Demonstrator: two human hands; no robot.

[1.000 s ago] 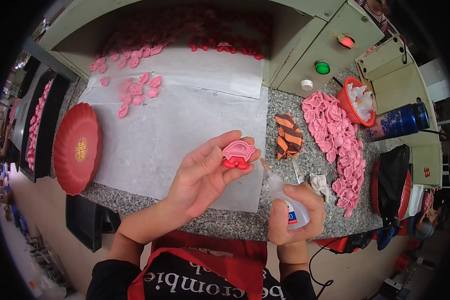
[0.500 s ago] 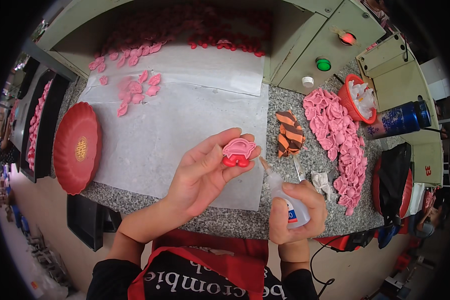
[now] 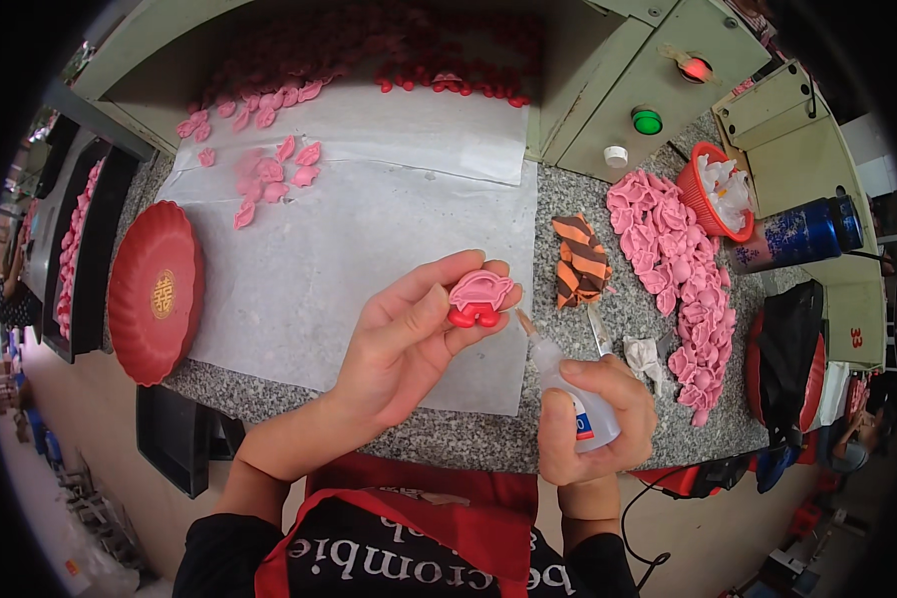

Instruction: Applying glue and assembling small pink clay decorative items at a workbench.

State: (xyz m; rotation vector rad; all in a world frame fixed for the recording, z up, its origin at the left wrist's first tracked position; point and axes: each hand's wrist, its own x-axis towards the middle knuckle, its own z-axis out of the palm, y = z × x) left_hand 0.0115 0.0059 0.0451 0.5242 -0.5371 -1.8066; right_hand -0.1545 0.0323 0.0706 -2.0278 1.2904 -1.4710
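My left hand [image 3: 394, 344] is closed, pinching a small moulded piece [image 3: 481, 299] between thumb and fingers over the white paper sheet [image 3: 279, 289]. The piece has a pink, ridged, shell-like upper part and a glossy red, two-lobed lower part. Wrapped in my right hand [image 3: 598, 419] is a translucent squeeze bottle [image 3: 550, 361] with a narrow brownish tip and a blue and red label. Its tip points up and left, a short gap away from the piece. Beyond this bottle, a thin metal blade [image 3: 599, 331] lies on the speckled counter beside a crumpled white tissue [image 3: 645, 361].
Loose pink pieces [image 3: 269, 174] lie on the paper; red ones [image 3: 448, 84] line the back. A heap of pink parts [image 3: 668, 249] covers the right side, near a red basket [image 3: 713, 194] and blue bottle [image 3: 802, 234]. A striped cloth bundle [image 3: 581, 261] and red scalloped tray [image 3: 156, 339] flank the paper.
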